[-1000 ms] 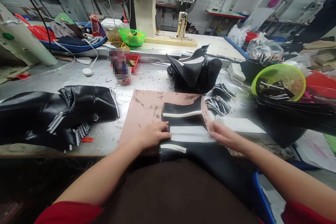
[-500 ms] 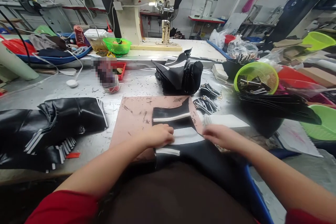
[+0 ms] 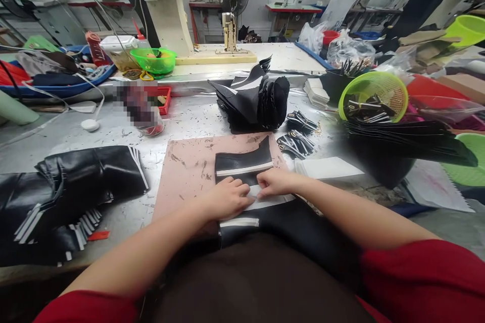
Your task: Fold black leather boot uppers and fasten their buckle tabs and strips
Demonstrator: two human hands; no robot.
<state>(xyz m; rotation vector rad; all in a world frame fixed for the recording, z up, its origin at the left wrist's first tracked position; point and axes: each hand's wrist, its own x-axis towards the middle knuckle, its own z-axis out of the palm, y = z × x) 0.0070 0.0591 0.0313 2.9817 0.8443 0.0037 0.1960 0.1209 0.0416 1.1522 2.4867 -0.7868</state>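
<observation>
A black leather piece [image 3: 242, 162] with white strips lies partly on a pinkish board [image 3: 185, 161] and runs down toward my lap. Across its middle is a wide white band [image 3: 278, 202]. My left hand [image 3: 229, 198] lies on the band's left part, fingers fairly extended and bent downward at the tips. Close beside it, my right hand [image 3: 272, 183] is closed, its curled fingers pressed down on the band. Anything between those fingertips is hidden. Right of the board are small black straps [image 3: 297, 144] with metal rings and a white sheet stack [image 3: 328, 167].
Black leather pieces [image 3: 91, 171] are piled on the left. Behind the board stands a folded black stack [image 3: 252, 101], with a sewing machine [image 3: 229, 35] beyond it. A yellow-green basket [image 3: 401, 98] and more black pieces [image 3: 409, 144] crowd the right side.
My right hand has moved left from the band's right end to its middle, beside my left hand. My left hand stays on the band. The view has shifted slightly.
</observation>
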